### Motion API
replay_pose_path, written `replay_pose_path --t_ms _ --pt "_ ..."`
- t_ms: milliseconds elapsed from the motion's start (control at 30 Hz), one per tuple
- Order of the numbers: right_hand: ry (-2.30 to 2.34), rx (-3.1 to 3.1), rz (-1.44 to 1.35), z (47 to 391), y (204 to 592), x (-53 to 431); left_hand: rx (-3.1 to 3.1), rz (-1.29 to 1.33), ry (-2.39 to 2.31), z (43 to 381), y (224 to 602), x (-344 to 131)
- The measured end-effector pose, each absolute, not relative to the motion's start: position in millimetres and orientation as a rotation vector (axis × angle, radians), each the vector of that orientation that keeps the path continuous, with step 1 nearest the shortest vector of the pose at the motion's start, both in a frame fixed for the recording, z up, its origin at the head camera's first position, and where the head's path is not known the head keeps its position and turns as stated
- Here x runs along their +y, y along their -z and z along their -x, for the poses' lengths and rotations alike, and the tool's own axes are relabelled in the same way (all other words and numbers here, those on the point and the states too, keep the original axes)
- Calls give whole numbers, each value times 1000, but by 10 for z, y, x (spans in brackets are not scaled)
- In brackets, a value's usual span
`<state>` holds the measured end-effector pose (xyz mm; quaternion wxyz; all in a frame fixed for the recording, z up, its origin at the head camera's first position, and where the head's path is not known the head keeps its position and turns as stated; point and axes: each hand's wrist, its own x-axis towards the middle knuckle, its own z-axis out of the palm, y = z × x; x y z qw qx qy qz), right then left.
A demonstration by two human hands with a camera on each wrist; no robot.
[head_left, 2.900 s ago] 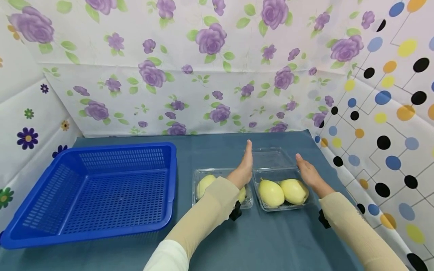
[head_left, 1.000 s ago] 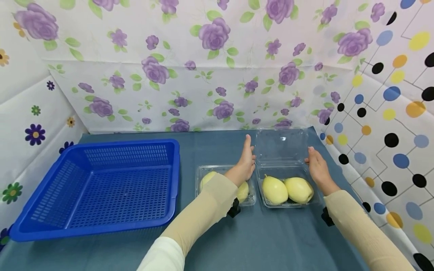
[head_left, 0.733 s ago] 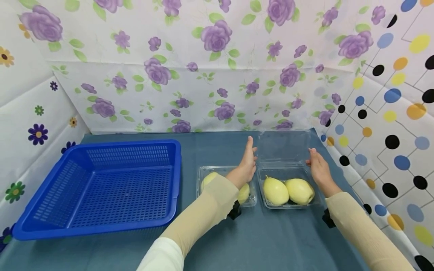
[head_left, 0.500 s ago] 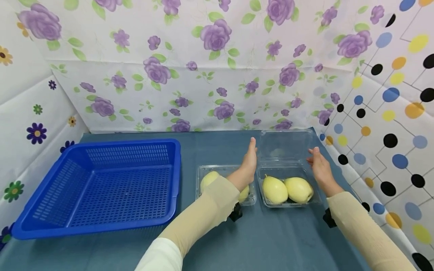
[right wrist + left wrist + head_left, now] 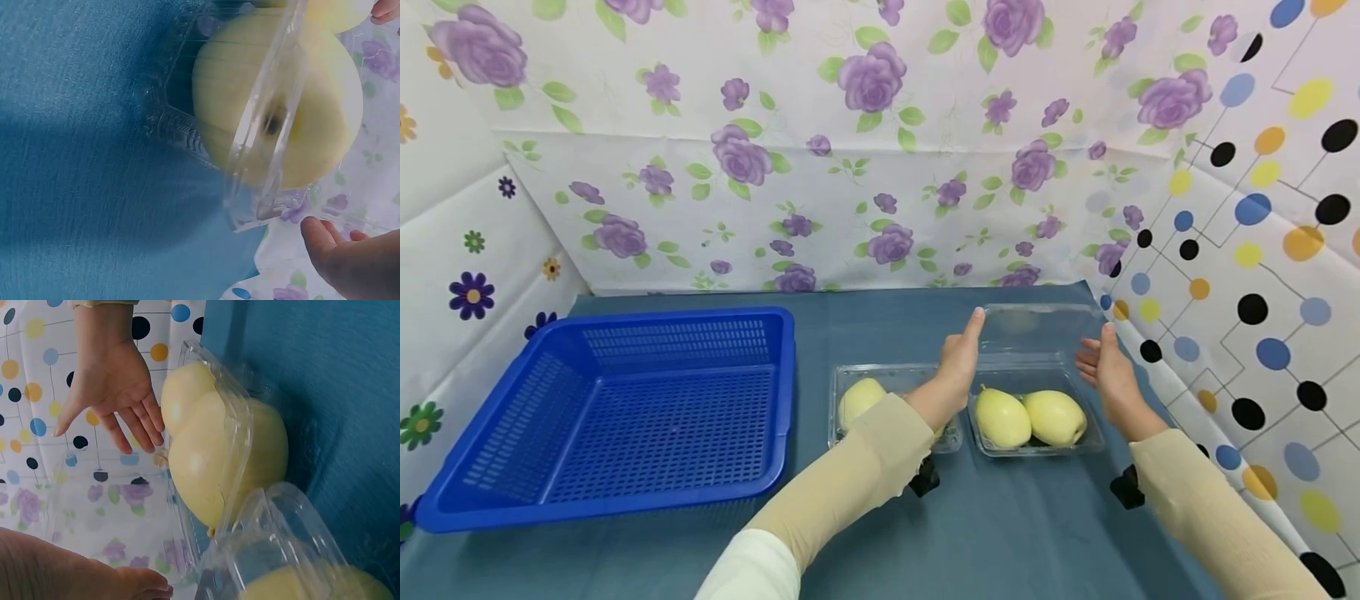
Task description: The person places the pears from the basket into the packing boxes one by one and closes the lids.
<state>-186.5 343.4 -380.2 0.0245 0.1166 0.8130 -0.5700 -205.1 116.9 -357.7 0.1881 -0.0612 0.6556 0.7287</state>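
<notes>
Two pale yellow pears (image 5: 1003, 417) (image 5: 1055, 418) lie side by side in a clear plastic clamshell box (image 5: 1037, 452), its see-through lid (image 5: 1041, 329) standing up at the back. My left hand (image 5: 953, 368), thumb up, is at the lid's left side; contact cannot be made out. On the other side, my right hand (image 5: 1114, 379) faces it with fingers extended, palm visible in the left wrist view (image 5: 119, 387). Neither hand grips anything. A second clear box (image 5: 835, 408) with pears (image 5: 861, 400) stands to the left, partly hidden by my left wrist.
A blue perforated plastic basket (image 5: 677, 433) stands on the left of the blue-green tabletop (image 5: 880, 533). A purple-flowered sheet (image 5: 850, 192) rises behind the table. On the right is a dotted sheet (image 5: 1262, 333).
The lid rose from its low backward lean, then dipped slightly over the last second. My left hand has shifted right, and my right hand's fingers have spread more.
</notes>
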Motion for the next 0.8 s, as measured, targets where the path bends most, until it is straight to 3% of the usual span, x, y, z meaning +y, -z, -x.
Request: replay_pose_path --t_ms 800 --pt "1833 2410 -349 1791 3807 3544 1904 213 -1897 1928 3526 1215"
